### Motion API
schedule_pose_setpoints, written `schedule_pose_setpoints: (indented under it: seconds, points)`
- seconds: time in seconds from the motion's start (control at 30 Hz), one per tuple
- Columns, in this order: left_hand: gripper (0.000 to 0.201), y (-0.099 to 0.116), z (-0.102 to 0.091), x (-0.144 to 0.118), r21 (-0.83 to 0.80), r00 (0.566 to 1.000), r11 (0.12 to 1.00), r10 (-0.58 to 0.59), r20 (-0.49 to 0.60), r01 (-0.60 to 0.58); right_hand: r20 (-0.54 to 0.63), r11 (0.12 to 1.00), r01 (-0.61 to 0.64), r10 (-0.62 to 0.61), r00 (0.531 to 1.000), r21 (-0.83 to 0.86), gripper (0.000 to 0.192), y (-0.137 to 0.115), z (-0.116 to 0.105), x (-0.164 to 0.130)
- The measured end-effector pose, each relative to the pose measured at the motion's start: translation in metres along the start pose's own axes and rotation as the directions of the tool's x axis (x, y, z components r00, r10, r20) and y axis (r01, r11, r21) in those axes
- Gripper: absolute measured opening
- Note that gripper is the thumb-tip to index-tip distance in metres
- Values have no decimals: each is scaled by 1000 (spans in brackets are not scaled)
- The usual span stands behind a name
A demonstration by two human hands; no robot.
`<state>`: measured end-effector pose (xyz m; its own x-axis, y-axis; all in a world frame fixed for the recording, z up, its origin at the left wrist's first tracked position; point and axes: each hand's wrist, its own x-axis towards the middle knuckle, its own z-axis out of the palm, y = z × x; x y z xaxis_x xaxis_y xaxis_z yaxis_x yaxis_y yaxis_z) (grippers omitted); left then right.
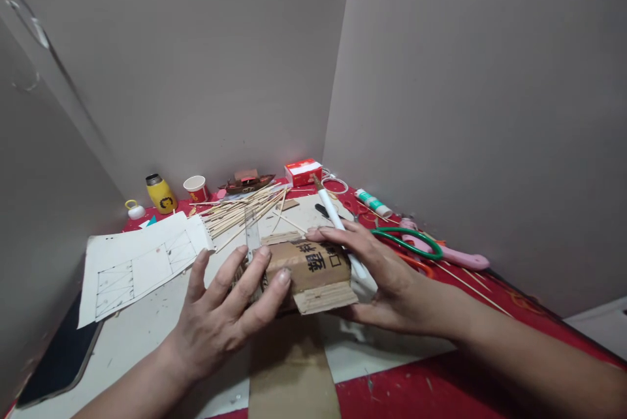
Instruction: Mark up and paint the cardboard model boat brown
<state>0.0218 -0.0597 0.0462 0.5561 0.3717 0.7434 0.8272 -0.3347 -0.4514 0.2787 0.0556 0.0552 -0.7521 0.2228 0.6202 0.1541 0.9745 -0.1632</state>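
I see both hands on a cardboard stack (313, 272) at frame centre, just below mid-height. It's several layers of brown corrugated board w/ black printed characters on the top face; the layered, pale cut edge faces the camera at lower right of the stack. It sits on a white work sheet (147, 327) and partly over a longer cardboard strip (291, 373) that runs down to the bottom edge.

Left hand (223, 314): fingers spread and curled over the stack's left end, tips pressing on top, so gripping it, not fisted. A clear ruler (252, 233) stands up just behind those fingers; can't tell if the hand touches it.

Right hand (377, 269): cupped round the stack's right end, fingers laid flat across the top back edge. A white pen-like tool (337, 226) passes under/along this hand, tip pointing to the upper centre; looks pinned btw. palm and stack, but I can't tell for sure.

Around: bundle of thin wooden sticks (245, 210) above centre-left, paper plan (140, 262) w/ drawn grid at left, green-handled scissors (409, 241) and pink tool (455, 256) at right, glue stick (373, 202), red box (304, 171), paper cup (196, 188), yellow bottle (160, 194), small boat model (246, 181) along the back, near the wall.
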Motion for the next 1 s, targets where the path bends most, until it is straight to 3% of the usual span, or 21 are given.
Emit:
schedule_pose_setpoints:
  seconds: [0.2,0.33,0.4,0.47,0.53,0.57,0.6,0.67,0.8,1.0]
  points:
    - [62,1,-4,2,-38,992,994,-104,69,107,-156,1000,4,-1,988,20,93,15,3,0]
    - [79,9,-11,2,-327,955,898,-287,69,293,-336,993,-113,122,934,45,93,22,2,2]
    - [70,13,-13,1,-494,875,729,-453,170,473,-396,989,-139,151,906,58,93,20,2,3]
    - [55,16,-12,0,-621,716,400,-564,412,673,-412,990,-120,139,900,73,94,14,3,3]
    - [46,18,-6,2,-624,534,-24,-493,687,781,-405,992,-95,123,906,88,96,9,7,2]
    - [46,19,-3,3,-585,473,-213,-406,782,783,-398,991,-94,124,909,94,96,7,10,0]
    - [50,20,-1,5,-539,441,-367,-320,838,758,-391,990,-98,129,911,99,96,4,13,-2]
    - [57,23,3,9,-461,422,-569,-209,882,682,-378,986,-118,153,913,114,98,0,19,-5]
    - [59,31,1,16,-389,405,-729,-166,899,564,-337,970,-185,230,913,161,96,-11,27,-8]
    - [62,38,1,19,-418,371,-788,-261,891,452,-330,971,-196,232,915,140,94,-23,33,-9]
